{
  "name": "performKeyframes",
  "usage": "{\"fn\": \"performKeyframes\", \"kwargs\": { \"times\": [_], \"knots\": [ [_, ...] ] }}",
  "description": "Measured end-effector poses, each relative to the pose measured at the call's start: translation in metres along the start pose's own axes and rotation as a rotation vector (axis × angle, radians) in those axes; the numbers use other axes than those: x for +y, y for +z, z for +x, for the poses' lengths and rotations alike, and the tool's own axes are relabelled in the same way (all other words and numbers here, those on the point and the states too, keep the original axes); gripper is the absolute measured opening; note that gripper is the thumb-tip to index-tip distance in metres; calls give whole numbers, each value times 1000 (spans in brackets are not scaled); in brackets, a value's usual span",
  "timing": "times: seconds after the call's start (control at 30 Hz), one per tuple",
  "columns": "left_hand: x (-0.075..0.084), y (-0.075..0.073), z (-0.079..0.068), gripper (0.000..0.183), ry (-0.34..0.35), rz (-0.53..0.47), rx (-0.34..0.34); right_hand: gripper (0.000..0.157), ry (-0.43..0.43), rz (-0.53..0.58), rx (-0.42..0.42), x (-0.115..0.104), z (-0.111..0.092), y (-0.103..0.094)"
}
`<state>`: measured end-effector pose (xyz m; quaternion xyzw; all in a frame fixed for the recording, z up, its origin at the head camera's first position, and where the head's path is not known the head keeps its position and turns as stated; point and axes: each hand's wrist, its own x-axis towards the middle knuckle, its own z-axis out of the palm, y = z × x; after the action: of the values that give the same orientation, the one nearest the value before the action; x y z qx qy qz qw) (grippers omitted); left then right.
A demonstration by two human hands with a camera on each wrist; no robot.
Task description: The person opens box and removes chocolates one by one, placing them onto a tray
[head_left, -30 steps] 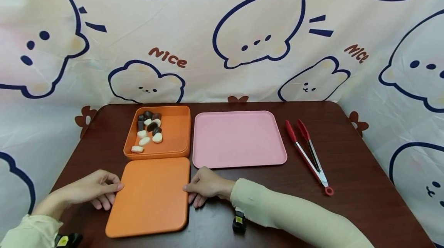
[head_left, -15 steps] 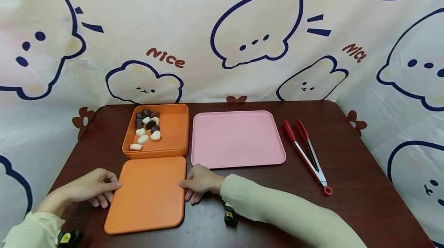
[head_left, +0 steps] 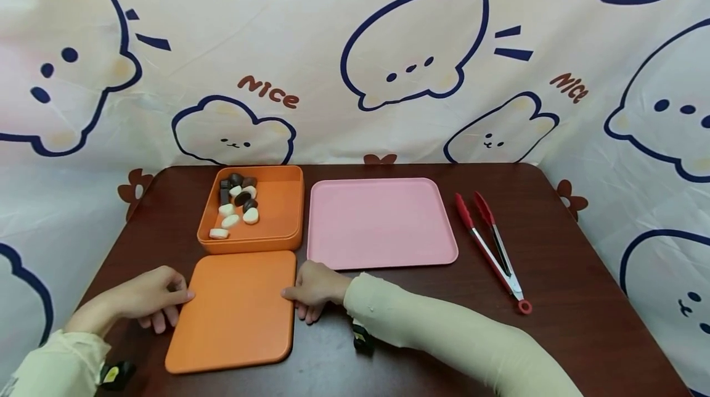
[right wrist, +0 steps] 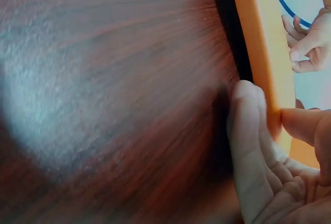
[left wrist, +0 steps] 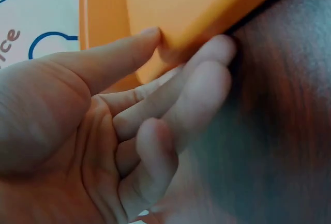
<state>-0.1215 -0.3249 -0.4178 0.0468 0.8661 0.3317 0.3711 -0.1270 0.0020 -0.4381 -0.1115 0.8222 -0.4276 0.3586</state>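
An orange rectangular lid (head_left: 233, 314) lies flat side up at the front left, just before the orange box (head_left: 283, 206). My left hand (head_left: 145, 299) pinches its left edge; in the left wrist view the thumb (left wrist: 116, 58) is on the lid's corner (left wrist: 191, 17), with fingers at the rim below. On the opposite edge my right hand (head_left: 316, 291) pinches the lid, thumb over the rim and fingers against the side. The right wrist view shows a dark strip beneath the lid's side (right wrist: 264, 43); whether it is raised is unclear. Several white and dark brown pieces (head_left: 243, 198) lie inside the box.
A pink tray (head_left: 383, 224) sits right of the box, close beyond my right hand. Farther right lie red-tipped tongs (head_left: 496, 252), arms spread. The dark wood table (head_left: 577, 323) meets a printed curtain (head_left: 322, 126) at the back and sides.
The lid has shifted slightly left and away from me, its right edge now farther from the pink tray. My right hand has moved left with it; the left hand has barely moved.
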Motion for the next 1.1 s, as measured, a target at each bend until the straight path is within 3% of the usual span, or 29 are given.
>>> {"fn": "performKeyframes", "kwargs": {
  "times": [0.13,0.47,0.7,0.87,1.1],
  "knots": [
    [4,3,1,29,-38,22,25,48,-37,-56,14,4,2,0],
    [-1,3,2,32,-25,0,24,48,-90,-58,24,10,-1,0],
    [2,0,-1,34,-25,3,49,38,-181,-53,26,15,-13,-8],
    [9,-6,-1,39,-26,20,137,32,-200,-30,30,18,-24,-18],
    [26,-14,1,50,36,97,396,27,-281,-12,61,25,-45,-41]
  ]
}}
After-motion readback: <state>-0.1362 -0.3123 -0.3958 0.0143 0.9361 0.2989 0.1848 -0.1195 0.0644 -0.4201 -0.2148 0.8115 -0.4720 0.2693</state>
